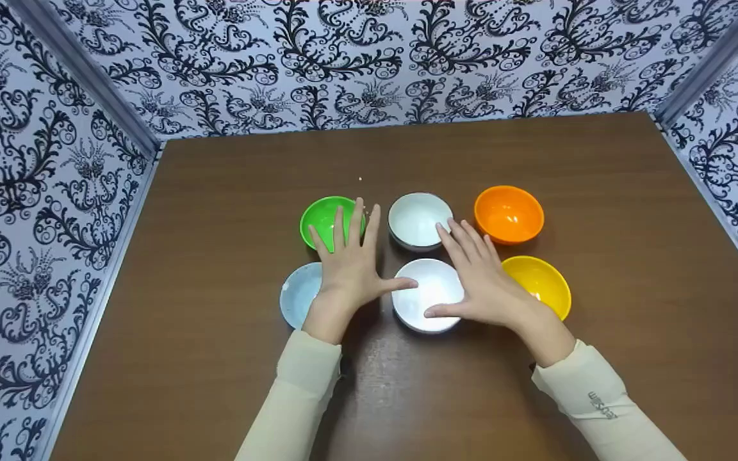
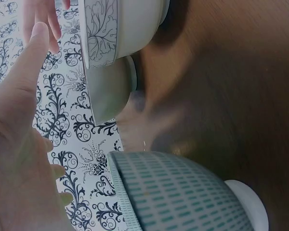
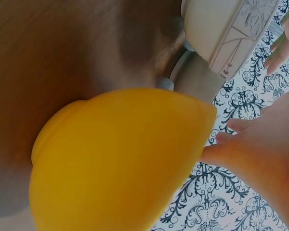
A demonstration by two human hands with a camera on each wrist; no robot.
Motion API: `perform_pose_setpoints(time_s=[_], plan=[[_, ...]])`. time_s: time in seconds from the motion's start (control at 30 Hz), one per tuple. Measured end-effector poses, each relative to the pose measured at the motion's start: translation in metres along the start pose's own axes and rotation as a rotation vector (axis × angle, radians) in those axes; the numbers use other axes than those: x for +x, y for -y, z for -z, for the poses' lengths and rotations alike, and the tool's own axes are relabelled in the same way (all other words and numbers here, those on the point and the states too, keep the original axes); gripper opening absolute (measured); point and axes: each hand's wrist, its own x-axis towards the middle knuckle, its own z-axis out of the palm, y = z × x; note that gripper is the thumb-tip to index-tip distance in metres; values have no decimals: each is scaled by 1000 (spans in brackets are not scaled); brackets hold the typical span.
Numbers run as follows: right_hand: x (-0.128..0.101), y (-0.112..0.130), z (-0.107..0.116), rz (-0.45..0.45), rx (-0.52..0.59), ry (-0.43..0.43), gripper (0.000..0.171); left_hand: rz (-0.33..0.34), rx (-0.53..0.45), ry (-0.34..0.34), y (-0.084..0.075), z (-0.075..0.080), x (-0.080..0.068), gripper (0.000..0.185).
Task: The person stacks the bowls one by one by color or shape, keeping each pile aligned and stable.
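Note:
In the head view my left hand (image 1: 351, 272) is held with fingers spread over the gap between the green bowl (image 1: 323, 216), the light blue bowl (image 1: 295, 296) and the front white bowl (image 1: 432, 285). Its thumb overlaps the white bowl's left side. My right hand (image 1: 487, 285) hovers with straight fingers between that white bowl and the yellow bowl (image 1: 545, 282); its fingertips overlap the rim of the pale back bowl (image 1: 417, 214). Neither hand holds anything. A bowl with green dashes (image 2: 183, 192) fills the lower left wrist view.
An orange bowl (image 1: 508, 211) sits at the back right of the two rows of bowls. The brown wooden table (image 1: 228, 224) is bordered by walls (image 1: 343, 64) with a black scroll pattern. The white bowl's outer band (image 2: 102, 31) shows a leaf drawing.

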Motion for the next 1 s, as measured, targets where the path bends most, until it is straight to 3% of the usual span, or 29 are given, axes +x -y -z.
perform_pose_setpoints(time_s=[0.63,1.0], plan=[[-9,6,-11,-36,124,51,130,4,5,3,0,-4,0,131],[-13,9,-18,-40,106,19,130,3,4,1,0,-5,-3,131]])
